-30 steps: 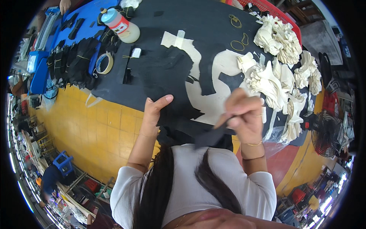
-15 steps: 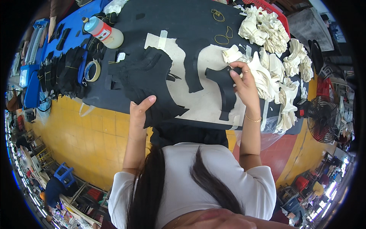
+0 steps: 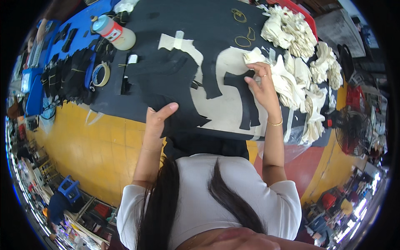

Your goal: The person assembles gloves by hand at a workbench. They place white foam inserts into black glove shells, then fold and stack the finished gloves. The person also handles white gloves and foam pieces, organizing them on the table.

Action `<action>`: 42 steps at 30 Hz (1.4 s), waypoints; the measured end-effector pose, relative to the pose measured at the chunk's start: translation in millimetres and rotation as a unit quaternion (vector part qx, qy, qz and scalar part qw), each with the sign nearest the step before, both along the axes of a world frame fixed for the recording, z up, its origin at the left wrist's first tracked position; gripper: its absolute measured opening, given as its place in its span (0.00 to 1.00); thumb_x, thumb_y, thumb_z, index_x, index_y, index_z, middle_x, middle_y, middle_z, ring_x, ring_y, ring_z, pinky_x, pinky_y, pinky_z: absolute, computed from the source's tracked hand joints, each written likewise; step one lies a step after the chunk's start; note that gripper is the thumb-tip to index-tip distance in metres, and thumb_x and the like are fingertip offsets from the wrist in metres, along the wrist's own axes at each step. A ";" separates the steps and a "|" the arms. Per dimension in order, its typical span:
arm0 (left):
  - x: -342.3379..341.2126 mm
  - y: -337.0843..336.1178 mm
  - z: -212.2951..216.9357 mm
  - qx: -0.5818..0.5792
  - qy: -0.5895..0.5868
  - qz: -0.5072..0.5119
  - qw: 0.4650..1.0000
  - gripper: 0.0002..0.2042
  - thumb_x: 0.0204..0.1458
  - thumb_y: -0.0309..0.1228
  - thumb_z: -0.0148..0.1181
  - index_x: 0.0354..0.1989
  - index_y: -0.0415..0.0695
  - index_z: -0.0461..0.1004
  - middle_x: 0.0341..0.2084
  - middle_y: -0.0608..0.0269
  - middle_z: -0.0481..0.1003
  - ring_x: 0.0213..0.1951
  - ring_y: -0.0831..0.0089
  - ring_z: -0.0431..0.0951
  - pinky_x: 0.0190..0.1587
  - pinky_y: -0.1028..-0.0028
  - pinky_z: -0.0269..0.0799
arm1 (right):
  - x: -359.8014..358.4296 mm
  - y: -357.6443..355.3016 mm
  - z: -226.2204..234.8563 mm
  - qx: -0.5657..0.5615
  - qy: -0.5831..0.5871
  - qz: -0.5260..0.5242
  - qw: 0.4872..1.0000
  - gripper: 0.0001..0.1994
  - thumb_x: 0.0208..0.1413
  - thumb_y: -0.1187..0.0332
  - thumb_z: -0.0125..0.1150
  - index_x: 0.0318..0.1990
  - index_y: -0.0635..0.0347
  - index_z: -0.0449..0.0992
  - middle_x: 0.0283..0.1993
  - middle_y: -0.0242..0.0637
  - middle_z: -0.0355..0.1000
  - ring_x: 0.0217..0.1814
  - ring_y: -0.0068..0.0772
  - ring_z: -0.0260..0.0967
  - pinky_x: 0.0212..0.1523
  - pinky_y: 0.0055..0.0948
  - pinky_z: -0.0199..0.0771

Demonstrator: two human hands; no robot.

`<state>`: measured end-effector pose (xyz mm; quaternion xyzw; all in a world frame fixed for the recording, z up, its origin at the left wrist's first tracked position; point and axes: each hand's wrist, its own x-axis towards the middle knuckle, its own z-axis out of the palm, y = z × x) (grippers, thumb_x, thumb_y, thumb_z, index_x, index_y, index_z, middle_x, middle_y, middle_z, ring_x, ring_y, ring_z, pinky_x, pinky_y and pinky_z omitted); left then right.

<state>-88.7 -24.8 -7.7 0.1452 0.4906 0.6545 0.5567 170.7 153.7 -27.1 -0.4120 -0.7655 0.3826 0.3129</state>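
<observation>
My left hand [image 3: 161, 117] grips a stack of black cut fabric pieces [image 3: 166, 79] at its near edge, thumb on top, fingers hidden beneath. The stack covers the left part of a pale pattern board [image 3: 221, 112]. My right hand [image 3: 263, 85] hovers above the board's right side, thumb and fingers apart, with nothing visible between them. Below its fingertips lies a curved black fabric piece [image 3: 246, 100], its lower end showing two offset tips. Another curved black strip [image 3: 211, 83] lies mid-board. A cream fabric bundle [image 3: 253, 55] sits just beyond my right fingers.
Cream fabric bundles [image 3: 287, 79] pile up on the right, before a red basket [image 3: 306, 18]. Rubber bands [image 3: 243, 41] lie at the back. On the left are a bottle [image 3: 114, 33], a tape roll [image 3: 100, 75] and tied black bundles [image 3: 68, 77]. A fan [image 3: 354, 129] stands right.
My left hand and the black stack have shifted slightly right. My right thumb and fingers have parted from the curved black piece's upper end, and its lower end now shows two tips.
</observation>
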 end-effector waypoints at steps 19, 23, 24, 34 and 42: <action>-3.5 -2.7 1.8 0.000 0.019 -0.015 1.000 0.24 0.46 0.18 0.66 0.55 0.36 0.72 0.48 0.60 0.77 0.50 0.72 0.76 0.54 0.73 0.72 | -84.8 -28.9 62.6 0.015 0.187 0.182 0.965 0.08 0.49 0.81 0.68 0.37 0.61 0.80 0.46 0.38 0.75 0.33 0.30 0.77 0.33 0.26 0.77; -24.3 -17.6 6.7 -0.015 0.028 0.024 0.999 0.23 0.46 0.18 0.64 0.54 0.35 0.72 0.45 0.59 0.77 0.45 0.70 0.79 0.50 0.72 0.74 | -83.1 31.0 53.7 -0.141 0.152 0.171 0.963 0.06 0.55 0.78 0.65 0.40 0.67 0.80 0.37 0.32 0.72 0.30 0.19 0.75 0.29 0.20 0.77; -30.5 -21.4 9.4 -0.009 0.028 0.031 0.999 0.22 0.46 0.18 0.64 0.54 0.35 0.72 0.45 0.58 0.77 0.44 0.69 0.79 0.50 0.72 0.75 | -87.1 48.2 44.3 -0.120 0.085 0.179 0.973 0.07 0.56 0.75 0.65 0.41 0.66 0.80 0.40 0.33 0.73 0.29 0.20 0.74 0.28 0.21 0.77; -27.7 -19.7 10.6 0.001 0.034 0.028 0.999 0.20 0.47 0.18 0.64 0.52 0.36 0.73 0.45 0.60 0.77 0.43 0.71 0.79 0.47 0.73 0.75 | -116.3 53.5 12.7 0.272 -0.105 0.055 0.955 0.15 0.51 0.63 0.70 0.47 0.47 0.82 0.53 0.31 0.71 0.55 0.39 0.65 0.58 0.40 0.56; -6.2 -0.5 15.5 0.034 0.049 -0.018 0.998 0.25 0.46 0.20 0.62 0.56 0.38 0.70 0.48 0.57 0.76 0.47 0.67 0.79 0.50 0.70 0.77 | -122.0 -42.7 55.4 0.286 0.032 0.168 0.943 0.20 0.42 0.66 0.74 0.46 0.48 0.83 0.60 0.32 0.69 0.59 0.39 0.66 0.60 0.40 0.60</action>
